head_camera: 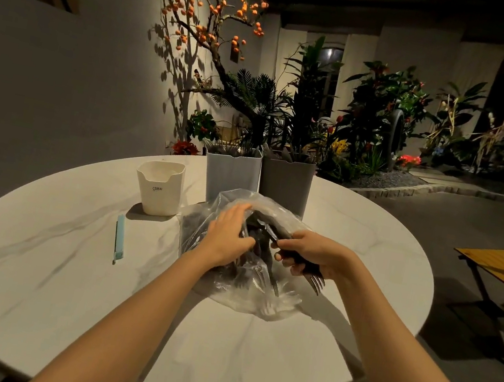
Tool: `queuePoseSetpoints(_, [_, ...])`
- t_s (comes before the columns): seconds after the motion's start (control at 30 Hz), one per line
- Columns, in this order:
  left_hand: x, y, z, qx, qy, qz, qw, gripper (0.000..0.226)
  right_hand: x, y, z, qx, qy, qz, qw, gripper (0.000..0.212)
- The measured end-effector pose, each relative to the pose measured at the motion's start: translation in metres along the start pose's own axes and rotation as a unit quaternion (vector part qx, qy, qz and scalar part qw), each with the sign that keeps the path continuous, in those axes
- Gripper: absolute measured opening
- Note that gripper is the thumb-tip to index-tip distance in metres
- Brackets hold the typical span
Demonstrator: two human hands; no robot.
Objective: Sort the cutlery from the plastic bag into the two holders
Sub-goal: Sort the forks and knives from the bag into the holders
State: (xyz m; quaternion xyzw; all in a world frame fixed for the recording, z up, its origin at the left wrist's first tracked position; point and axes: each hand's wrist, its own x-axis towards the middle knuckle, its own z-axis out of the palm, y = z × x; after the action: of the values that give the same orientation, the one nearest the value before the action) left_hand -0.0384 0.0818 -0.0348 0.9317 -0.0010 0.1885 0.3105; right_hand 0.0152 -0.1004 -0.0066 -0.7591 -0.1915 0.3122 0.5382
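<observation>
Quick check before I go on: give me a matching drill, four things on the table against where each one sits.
Things:
1. white cup
2. blue stick
3. grey holder
4. forks

Places:
A. in the right hand
B. flat on the table, near side of the cup
C. back right, beside the pale holder
D. left of the pale holder

Pairs: 1-D, 2-B, 3-C, 4-A
</observation>
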Motion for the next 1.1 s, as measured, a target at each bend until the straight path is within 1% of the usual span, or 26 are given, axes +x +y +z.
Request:
queuePoseSetpoints(0.07, [0.001,0.001,-0.003,-0.091,0.006,-0.023,0.996,0.069,-0.002,0.003,-0.004,0.043,-0.040,-0.006,0.998,0.014])
queuePoseSetpoints(0.1, [0.002,0.002,-0.004,-0.119,0.005,-0.028,0.993,0.066,-0.003,0.004,-0.006,0.062,-0.055,-0.007,0.997,0.014])
queuePoseSetpoints(0.17, [0.003,0.004,-0.006,-0.141,0.006,-0.030,0.990,0.050,-0.002,0.008,-0.008,0.090,-0.078,-0.006,0.993,0.016])
queuePoseSetpoints(0.23, [0.006,0.004,-0.006,-0.137,0.015,-0.040,0.990,0.044,0.000,0.011,-0.009,0.101,-0.093,-0.005,0.991,0.021])
queuePoseSetpoints(0.33, [0.012,0.000,-0.004,-0.126,0.026,-0.051,0.990,0.046,0.006,0.015,-0.009,0.106,-0.096,0.006,0.990,0.024])
queuePoseSetpoints(0.47, [0.021,-0.008,-0.003,-0.119,0.033,-0.045,0.991,0.048,0.012,0.015,-0.010,0.051,-0.103,0.016,0.993,0.028])
queuePoseSetpoints(0.53, [0.023,-0.010,-0.003,-0.130,0.038,-0.055,0.989,0.047,0.013,0.014,-0.011,0.045,-0.114,0.020,0.992,0.030])
queuePoseSetpoints(0.63, [0.023,-0.013,-0.003,-0.147,0.057,-0.082,0.984,0.039,0.012,0.014,-0.014,0.029,-0.130,0.014,0.991,0.033])
queuePoseSetpoints(0.7, [0.023,-0.018,-0.005,-0.154,0.075,-0.085,0.982,0.034,0.010,0.017,-0.016,0.021,-0.145,0.000,0.989,0.033])
queuePoseSetpoints(0.8, [0.022,-0.022,-0.007,-0.141,0.081,-0.082,0.983,0.033,0.008,0.020,-0.018,0.019,-0.157,-0.015,0.987,0.033])
queuePoseSetpoints(0.97, [0.017,-0.022,-0.007,-0.122,0.066,-0.052,0.989,0.032,0.007,0.021,-0.018,0.019,-0.142,-0.026,0.989,0.028])
queuePoseSetpoints(1.1, [0.016,-0.022,-0.011,-0.102,0.093,-0.031,0.990,0.034,0.004,0.023,-0.016,-0.010,-0.143,-0.042,0.989,0.027])
